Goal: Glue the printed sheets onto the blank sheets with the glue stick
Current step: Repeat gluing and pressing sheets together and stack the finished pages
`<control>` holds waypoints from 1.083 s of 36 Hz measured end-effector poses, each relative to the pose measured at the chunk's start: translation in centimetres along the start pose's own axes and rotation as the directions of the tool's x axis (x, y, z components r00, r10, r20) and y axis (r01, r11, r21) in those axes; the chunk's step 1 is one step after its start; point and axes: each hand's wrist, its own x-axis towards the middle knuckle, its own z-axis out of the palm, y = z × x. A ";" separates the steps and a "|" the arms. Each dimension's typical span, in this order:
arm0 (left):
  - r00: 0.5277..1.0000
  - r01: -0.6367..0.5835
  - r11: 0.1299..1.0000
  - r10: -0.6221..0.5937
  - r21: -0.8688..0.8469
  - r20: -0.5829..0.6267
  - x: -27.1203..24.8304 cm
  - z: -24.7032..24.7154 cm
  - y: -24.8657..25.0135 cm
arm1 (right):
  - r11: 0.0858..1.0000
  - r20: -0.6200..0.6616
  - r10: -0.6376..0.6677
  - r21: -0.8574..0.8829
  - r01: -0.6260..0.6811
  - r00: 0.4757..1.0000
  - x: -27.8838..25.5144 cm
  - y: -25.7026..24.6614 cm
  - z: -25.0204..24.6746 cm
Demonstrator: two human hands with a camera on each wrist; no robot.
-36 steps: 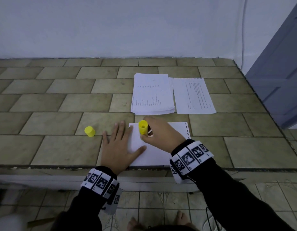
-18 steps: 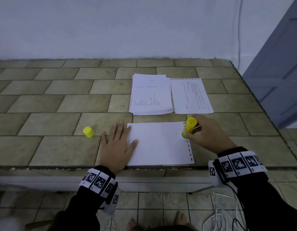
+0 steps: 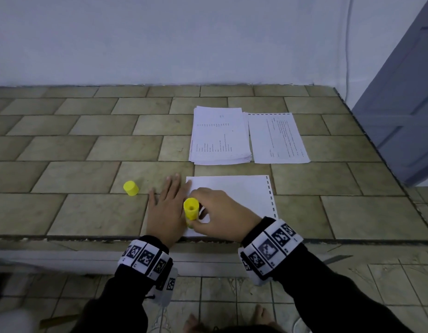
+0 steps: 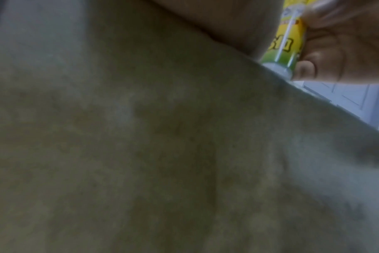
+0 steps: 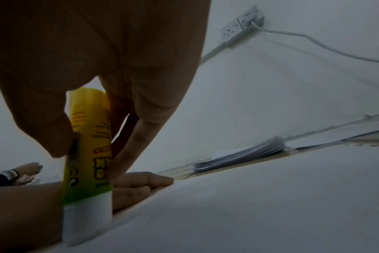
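Observation:
A white sheet with a perforated right edge (image 3: 241,191) lies at the front of the tiled counter. My left hand (image 3: 166,205) lies flat with straight fingers on its left edge. My right hand (image 3: 215,212) grips the yellow glue stick (image 3: 191,209) upright, white glue end down on the sheet's near left part (image 5: 86,217), right beside my left hand. The glue stick (image 4: 286,39) also shows in the left wrist view. Its yellow cap (image 3: 131,187) stands on the counter to the left. Behind lie a stack of printed sheets (image 3: 220,135) and a single printed sheet (image 3: 277,138).
The counter's front edge (image 3: 87,237) runs just under my wrists, and its right edge (image 3: 376,152) drops off beside a grey door (image 3: 405,92). A white wall rises behind, with a power strip and cable (image 5: 240,29). Bare feet show on the floor below.
My right hand swept the glue stick from the sheet's top left to its right edge, then back to the near left. My left hand stayed flat on the left edge.

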 end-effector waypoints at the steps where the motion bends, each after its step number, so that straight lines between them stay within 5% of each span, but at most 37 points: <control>1: 1.000 -0.001 1.000 0.001 -0.001 -0.002 0.0 0.0 0.0 | 1.000 0.013 0.003 -0.012 -0.002 1.000 0.0 0.0 0.1; 11: 0.997 0.038 0.999 -0.039 -0.029 -0.062 0.0 -0.1 0.6 | 0.995 -0.006 0.100 -0.027 -0.100 0.995 -3.1 1.9 -2.9; 30: 0.997 0.064 0.998 -0.065 -0.010 -0.038 -0.1 -0.2 1.0 | 0.965 -0.237 0.245 -0.032 -0.260 0.940 -10.1 5.0 -8.9; 39: 0.997 0.053 0.999 -0.053 0.003 -0.052 -0.1 -0.4 1.0 | 0.987 -0.030 0.135 0.090 -0.132 0.990 -3.3 1.8 -3.5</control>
